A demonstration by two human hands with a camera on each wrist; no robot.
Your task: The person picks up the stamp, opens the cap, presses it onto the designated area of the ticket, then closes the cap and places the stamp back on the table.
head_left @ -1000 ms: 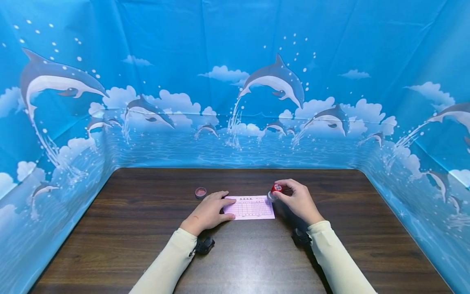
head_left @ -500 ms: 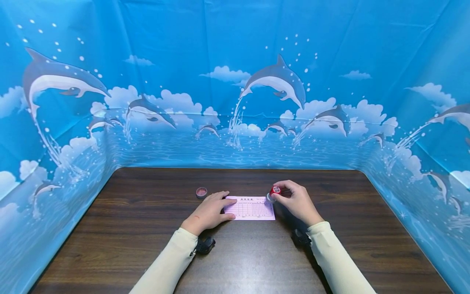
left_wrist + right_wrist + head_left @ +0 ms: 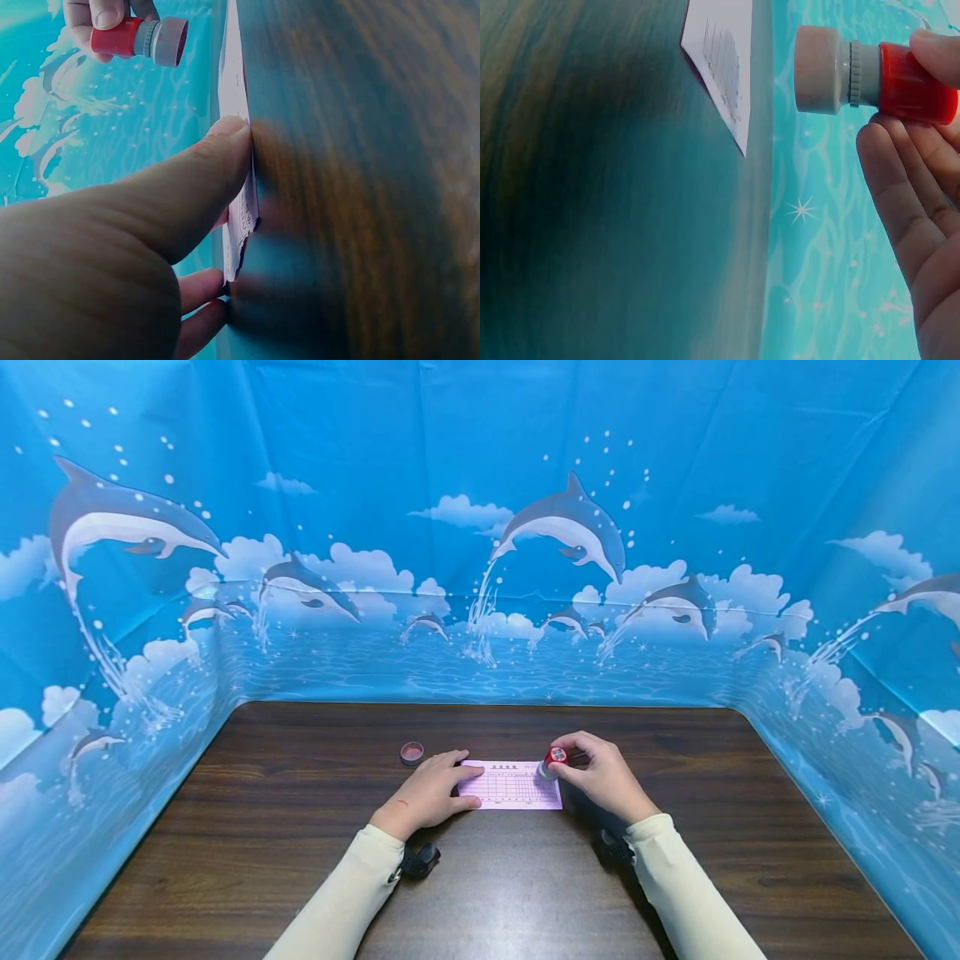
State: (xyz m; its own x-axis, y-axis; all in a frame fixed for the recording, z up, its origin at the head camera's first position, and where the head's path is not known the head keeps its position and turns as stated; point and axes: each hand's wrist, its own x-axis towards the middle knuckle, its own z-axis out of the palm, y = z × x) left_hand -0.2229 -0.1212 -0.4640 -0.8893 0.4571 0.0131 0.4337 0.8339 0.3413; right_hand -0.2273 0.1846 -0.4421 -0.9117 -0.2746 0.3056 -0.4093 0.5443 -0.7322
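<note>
At the pink form's left end (image 3: pixel 510 785), my left hand (image 3: pixel 423 793) rests with its fingers spread — thumb and a fingertip on the paper. Over the form's right part, apart from its surface, my right hand (image 3: pixel 609 772) pinches the red stamp (image 3: pixel 556 755), its pale end facing the paper. Beyond the form's upper left corner, a small round cap (image 3: pixel 411 753) sits on the worktop (image 3: pixel 495 893) — reddish inside. Behind the form hangs a blue dolphin-print sheet (image 3: pixel 360 485).

red stamp (image 3: pixel 875 79) with a pale grey base, pinched base-down in the right hand (image 3: pixel 611 778), above the right part of a pink printed form (image 3: pixel 506 787), face up, under the left hand's (image 3: pixel 427 795) fingertips
</note>
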